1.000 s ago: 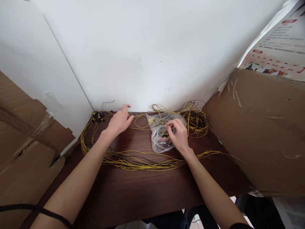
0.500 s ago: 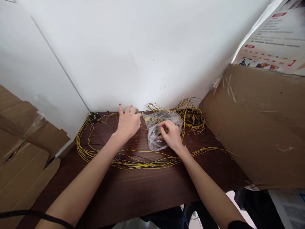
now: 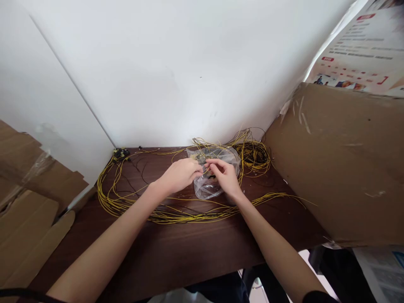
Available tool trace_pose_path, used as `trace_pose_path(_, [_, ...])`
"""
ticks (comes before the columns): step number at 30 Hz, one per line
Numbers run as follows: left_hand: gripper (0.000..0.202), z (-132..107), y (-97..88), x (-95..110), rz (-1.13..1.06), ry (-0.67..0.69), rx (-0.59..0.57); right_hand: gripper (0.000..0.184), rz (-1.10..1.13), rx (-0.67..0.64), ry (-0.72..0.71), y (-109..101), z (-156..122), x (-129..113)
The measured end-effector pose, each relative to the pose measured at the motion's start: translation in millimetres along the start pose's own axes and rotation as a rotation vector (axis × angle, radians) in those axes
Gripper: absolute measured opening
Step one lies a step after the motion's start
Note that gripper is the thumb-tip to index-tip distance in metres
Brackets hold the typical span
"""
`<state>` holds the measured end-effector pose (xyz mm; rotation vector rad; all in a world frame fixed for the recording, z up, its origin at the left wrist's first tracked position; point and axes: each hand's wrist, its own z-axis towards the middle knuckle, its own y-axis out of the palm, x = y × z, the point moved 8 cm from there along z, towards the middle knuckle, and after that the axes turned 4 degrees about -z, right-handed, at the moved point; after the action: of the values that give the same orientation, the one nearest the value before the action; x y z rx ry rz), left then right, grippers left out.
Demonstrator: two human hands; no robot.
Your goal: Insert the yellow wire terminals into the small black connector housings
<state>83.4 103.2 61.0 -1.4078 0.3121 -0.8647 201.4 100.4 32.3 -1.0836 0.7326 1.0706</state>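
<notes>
My left hand (image 3: 184, 172) is closed in a pinch at the left side of a clear plastic bag (image 3: 206, 191), and a short bit of yellow wire (image 3: 206, 170) shows at its fingertips. Close by on the right, my right hand (image 3: 225, 174) pinches something small and dark that I cannot make out. The two sets of fingertips nearly meet above the bag. Small yellowish pieces inside the bag are partly hidden by my hands. Behind and right of it sits a tangled coil of yellow and black wires (image 3: 254, 155).
A long bundle of yellow and black wires (image 3: 189, 219) curves across the brown table (image 3: 195, 248). Its left end holds small black connectors (image 3: 121, 153). A white wall (image 3: 176, 75) stands behind; cardboard (image 3: 344, 168) borders the right, with more cardboard (image 3: 28, 231) on the left.
My left hand has come down and right from the back of the table to meet my right hand, its spread fingers now closed. My right hand stays over the bag.
</notes>
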Motion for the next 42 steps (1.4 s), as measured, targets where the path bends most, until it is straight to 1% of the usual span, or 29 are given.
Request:
trace_pose_path(2, [0.024, -1.8, -5.6, 11.8, -0.036, 0.083, -0.068, 0.025, 0.084, 0.035, 0.052, -6.0, 2.9, 7.2])
trace_pose_path(4, [0.023, -5.1, -15.2, 21.3, -0.089, 0.122, -0.121, 0.025, 0.149, 0.102, 0.089, -15.4, 5.9, 14.6])
trace_pose_path(6, [0.022, -10.2, -29.2, 31.1, -0.149, 0.165, -0.150, 0.025, 0.192, 0.183, 0.106, -25.8, 8.4, 21.5])
trace_pose_path(8, [0.024, -16.6, -43.7, 37.2, -0.212, 0.171, -0.182, 0.025, 0.208, 0.252, 0.108, -34.7, 10.3, 27.2])
trace_pose_path(11, [0.026, -27.6, -60.1, 39.2, -0.299, 0.135, -0.255, 0.025, 0.215, 0.302, 0.113, -42.4, 12.5, 34.3])
trace_pose_path(13, [0.027, -34.4, -68.1, 35.5, -0.358, 0.099, -0.282, 0.025, 0.224, 0.311, 0.128, -44.8, 13.4, 38.4])
trace_pose_path(15, [0.026, -40.3, -71.9, 28.2, -0.399, 0.060, -0.306, 0.024, 0.241, 0.316, 0.146, -46.4, 14.0, 41.5])
trace_pose_path(20, [0.022, -48.2, -71.9, 2.2, -0.357, -0.068, -0.328, 0.021, 0.266, 0.319, 0.150, -48.7, 14.6, 42.4])
trace_pose_path(25, [0.018, -48.8, -58.4, -14.4, -0.301, -0.194, -0.417, 0.023, 0.274, 0.332, 0.131, -54.2, 14.9, 39.5])
trace_pose_path(28, [0.018, -45.1, -54.0, -22.2, -0.242, -0.223, -0.397, 0.023, 0.252, 0.308, 0.157, -56.7, 14.2, 38.8])
trace_pose_path(30, [0.018, -42.3, -53.6, -28.4, -0.189, -0.241, -0.358, 0.019, 0.206, 0.331, 0.157, -61.6, 12.2, 36.7])
trace_pose_path(32, [0.018, -40.5, -53.7, -33.6, -0.152, -0.258, -0.326, 0.013, 0.129, 0.405, 0.111, -70.0, 8.8, 31.2])
trace_pose_path(34, [0.018, -39.2, -53.4, -36.2, -0.140, -0.266, -0.305, 0.008, -0.013, 0.499, 0.032, -79.0, 4.3, 22.3])
trace_pose_path(37, [0.020, -35.6, -51.4, -32.4, -0.157, -0.230, -0.287, 0.013, -0.312, 0.613, -0.097, -86.7, -1.9, 7.0])
trace_pose_path(39, [0.022, -31.7, -49.3, -26.4, -0.164, -0.185, -0.271, 0.015, -0.457, 0.646, -0.163, -88.2, -3.3, 1.5])
trace_pose_path(41, [0.024, -27.4, -46.9, -20.6, -0.154, -0.144, -0.251, 0.015, -0.501, 0.652, -0.182, -90.3, -2.0, 3.6])
trace_pose_path(42, [0.024, -25.5, -45.4, -18.1, -0.146, -0.127, -0.245, 0.015, -0.489, 0.647, -0.163, -92.2, -0.3, 8.2])
